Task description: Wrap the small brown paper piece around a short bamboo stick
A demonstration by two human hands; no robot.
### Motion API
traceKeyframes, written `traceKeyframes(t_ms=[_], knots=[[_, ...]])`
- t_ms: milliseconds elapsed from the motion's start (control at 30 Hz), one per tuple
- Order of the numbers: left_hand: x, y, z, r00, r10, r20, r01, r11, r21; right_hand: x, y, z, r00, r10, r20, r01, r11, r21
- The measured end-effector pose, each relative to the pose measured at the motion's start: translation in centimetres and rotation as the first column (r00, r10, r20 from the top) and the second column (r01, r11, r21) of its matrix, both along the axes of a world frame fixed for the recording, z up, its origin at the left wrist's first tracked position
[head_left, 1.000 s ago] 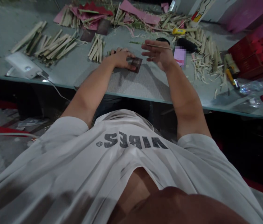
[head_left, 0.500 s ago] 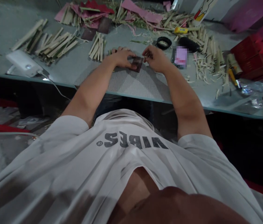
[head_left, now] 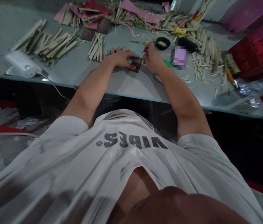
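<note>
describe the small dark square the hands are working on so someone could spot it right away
On the long grey table, look at the middle of the near edge, where both forearms meet. The left hand lies flat on a small dark brown square sheet, and the right hand touches its right side. Unlike the pale bamboo strips around it, it is flat, dark and square.

Matt pale split-wood strips [head_left: 52, 43] lie on a smooth, slightly glossy table [head_left: 1, 31].
</note>
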State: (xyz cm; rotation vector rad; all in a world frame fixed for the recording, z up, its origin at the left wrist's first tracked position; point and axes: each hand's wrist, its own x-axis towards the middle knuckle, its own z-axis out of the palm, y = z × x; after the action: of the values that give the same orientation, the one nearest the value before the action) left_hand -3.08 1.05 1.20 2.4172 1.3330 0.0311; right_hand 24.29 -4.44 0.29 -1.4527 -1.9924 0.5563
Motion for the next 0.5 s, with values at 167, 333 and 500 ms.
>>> traceKeyframes(t_ms=[167, 333, 500], knots=[[0.02, -0.14, 0.05, 1.0, -0.022, -0.005, 0.022, 0.999, 0.036, -0.25, -0.28, -0.18, 0.976, 0.035, 0.214, -0.041, 0.999, 0.026], [0.07, -0.6, 0.26, 1.0, -0.007, -0.024, 0.008, 0.998, 0.055, -0.41, -0.46, -0.42, 0.964, 0.078, 0.255, -0.086, 0.996, 0.023], [0.04, -0.63, 0.41, 0.999, -0.006, -0.032, 0.008, 0.999, 0.047, -0.5, 0.32, -0.72, 0.963, 0.105, 0.249, -0.111, 0.994, 0.01]])
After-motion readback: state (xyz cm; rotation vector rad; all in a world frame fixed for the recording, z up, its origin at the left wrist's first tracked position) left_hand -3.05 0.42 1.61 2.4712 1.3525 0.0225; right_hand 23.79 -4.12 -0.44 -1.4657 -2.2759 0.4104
